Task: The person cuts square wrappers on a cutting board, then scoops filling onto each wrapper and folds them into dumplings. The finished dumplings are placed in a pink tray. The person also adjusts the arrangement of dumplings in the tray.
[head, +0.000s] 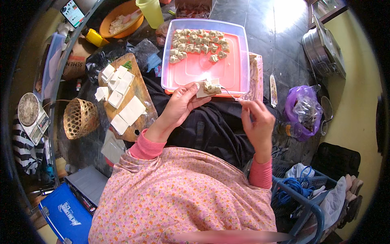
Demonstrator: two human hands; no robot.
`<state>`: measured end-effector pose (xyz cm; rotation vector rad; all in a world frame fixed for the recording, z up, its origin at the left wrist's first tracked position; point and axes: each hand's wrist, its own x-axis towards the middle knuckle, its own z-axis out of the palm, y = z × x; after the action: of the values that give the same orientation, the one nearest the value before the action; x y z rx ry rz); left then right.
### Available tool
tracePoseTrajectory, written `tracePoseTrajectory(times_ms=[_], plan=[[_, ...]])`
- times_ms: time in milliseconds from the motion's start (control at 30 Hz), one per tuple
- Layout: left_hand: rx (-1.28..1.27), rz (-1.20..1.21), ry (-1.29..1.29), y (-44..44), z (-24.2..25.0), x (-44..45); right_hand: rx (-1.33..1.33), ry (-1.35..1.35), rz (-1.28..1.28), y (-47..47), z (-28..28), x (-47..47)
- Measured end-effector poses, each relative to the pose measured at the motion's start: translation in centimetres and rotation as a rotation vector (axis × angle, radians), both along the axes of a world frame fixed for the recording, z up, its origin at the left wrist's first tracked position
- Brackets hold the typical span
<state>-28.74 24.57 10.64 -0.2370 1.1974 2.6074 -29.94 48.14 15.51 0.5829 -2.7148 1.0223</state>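
Flat on the fingers of my left hand (184, 99) rests a square dough wrapper (201, 92), held by the thumb. A lump of pale filling (212, 87) sits on it. My right hand (258, 117) pinches the thin metal handle of a utensil (229, 92), probably a spoon; its tip is at the filling. Just beyond both hands, a clear plastic container (205, 70) with a coral-red bottom holds rows of folded dumplings (195, 41). To the left, stacks of square wrappers (121, 85) lie on a wooden cutting board (137, 82).
At the far left are an orange bowl (138, 26) of pale mixture, a green plastic cup (151, 13), a woven bamboo basket (80, 119) and a kitchen scale (29, 109). On the right lie a knife (273, 91), a purple plastic bag (291, 100) and a blue-grey basket (307, 202).
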Motion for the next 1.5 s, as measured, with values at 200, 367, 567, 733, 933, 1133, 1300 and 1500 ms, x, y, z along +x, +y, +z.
tracePoseTrajectory(times_ms=[200, 367, 567, 733, 933, 1133, 1300, 1500], plan=[[-0.184, -0.025, 0.125, 0.5, -0.3, 0.2, 0.393, 0.087, 0.107, -0.6, 7.0, -2.4], [-0.216, 0.09, 0.17, 0.8, 0.3, 0.3, 0.495, 0.189, 0.049, -3.4, 8.5, -1.4], [-0.082, 0.226, 0.208, -0.3, 1.0, 0.0, 0.12, 0.13, -0.066, -6.4, 3.1, 2.0], [0.083, 0.281, 0.245, -0.3, 0.5, 0.1, -0.173, 0.119, -0.118, -8.6, -1.9, 3.6], [0.178, 0.311, 0.213, -0.8, -0.2, 0.1, -0.214, 0.112, -0.145, -9.1, -3.3, 3.9], [0.202, 0.284, 0.193, -0.5, -0.6, 0.3, -0.105, 0.149, -0.171, -7.9, -3.4, 3.3], [0.154, 0.246, 0.178, -0.8, -0.2, 0.5, -0.099, 0.058, -0.211, -6.1, -2.7, 2.1], [-0.083, 0.106, 0.173, -1.8, 0.8, 1.0, -0.27, -0.112, -0.067, -4.2, -0.5, -1.1]])
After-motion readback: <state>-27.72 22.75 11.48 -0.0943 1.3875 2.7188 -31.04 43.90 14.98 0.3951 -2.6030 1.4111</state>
